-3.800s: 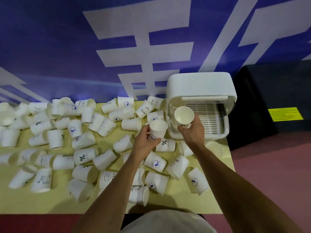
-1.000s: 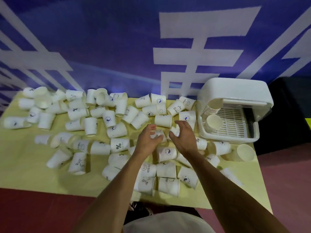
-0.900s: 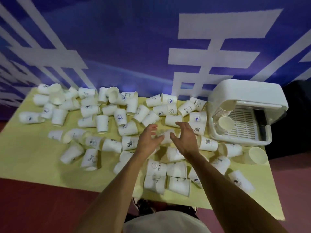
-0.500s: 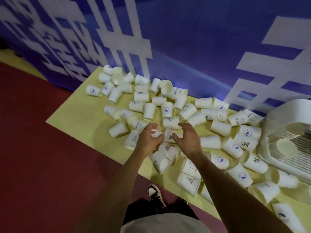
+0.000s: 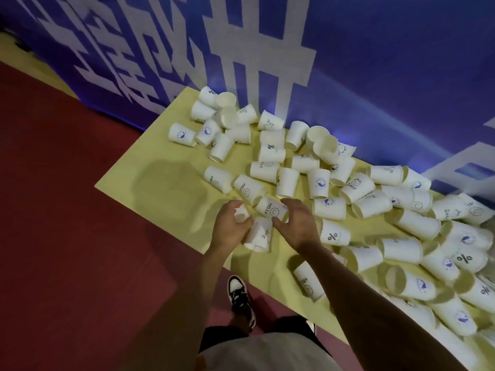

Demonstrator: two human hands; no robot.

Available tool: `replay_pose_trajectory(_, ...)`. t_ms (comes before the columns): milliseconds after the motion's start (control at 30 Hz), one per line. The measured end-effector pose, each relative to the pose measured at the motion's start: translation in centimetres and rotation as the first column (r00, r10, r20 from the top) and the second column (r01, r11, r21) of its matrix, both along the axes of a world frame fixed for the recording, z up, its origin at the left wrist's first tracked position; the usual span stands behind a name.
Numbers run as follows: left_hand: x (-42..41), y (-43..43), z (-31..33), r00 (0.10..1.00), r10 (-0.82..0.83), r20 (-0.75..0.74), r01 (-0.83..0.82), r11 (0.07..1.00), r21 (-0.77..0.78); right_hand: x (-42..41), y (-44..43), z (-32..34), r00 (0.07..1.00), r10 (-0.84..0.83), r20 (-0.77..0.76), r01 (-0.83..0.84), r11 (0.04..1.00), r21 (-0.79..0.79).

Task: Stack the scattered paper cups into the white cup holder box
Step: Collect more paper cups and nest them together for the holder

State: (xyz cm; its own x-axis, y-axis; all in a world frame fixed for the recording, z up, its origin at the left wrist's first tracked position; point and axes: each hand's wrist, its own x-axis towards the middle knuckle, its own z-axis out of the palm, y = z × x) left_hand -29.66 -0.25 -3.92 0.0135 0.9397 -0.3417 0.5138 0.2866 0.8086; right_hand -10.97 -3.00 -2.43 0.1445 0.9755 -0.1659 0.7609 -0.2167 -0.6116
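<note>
The paper cups (image 5: 316, 183) lie tipped over on the yellow bench (image 5: 160, 178), spread from 11 to 4 o'clock of the hands. They look very light and thin-walled, easy to crush or send rolling, so I judge a soft hold round the side wall, near the stiffer rim, is best. The left hand (image 5: 231, 228) curls its fingers round one white cup (image 5: 242, 213). At its 3 o'clock the right hand (image 5: 298, 226) is half open, its bent fingers on either side of the HELLO cup (image 5: 271, 210), not yet closed. The holder box is not in view.
</note>
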Motion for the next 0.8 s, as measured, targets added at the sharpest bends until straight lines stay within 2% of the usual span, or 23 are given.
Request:
replay_pose_trajectory(133,-1.8,2.1,-2.3,1.000,-0.009,-0.019,0.008,0.999,-0.041,-1.4,1.5,-1.4,0.995,-0.002,0.103,0.009,0.998,-0.069)
replay_pose_trajectory(367,-2.2,4.0,-3.0,0.955,-0.154,-0.252,0.151,0.988,-0.031,-1.9,2.7,-2.9,0.969,0.002,0.247,0.035,0.989,-0.145)
replay_pose_trajectory(533,-2.4,4.5,-3.6,0.925,-0.194,-0.327,0.201,0.979,-0.012,-1.8,3.3,-3.9,0.940,0.011,0.341,0.057,0.980,-0.188)
replay_pose_trajectory(667,-2.5,4.6,-3.9,0.908,-0.162,-0.386,0.164,0.986,-0.029,-1.7,3.4,-3.8,0.940,-0.018,0.340,0.084,0.980,-0.181)
replay_pose_trajectory(800,-2.5,4.2,-3.8,0.932,-0.090,-0.350,0.076,0.996,-0.053,-1.5,3.4,-3.0,0.951,-0.019,0.307,0.065,0.988,-0.142)
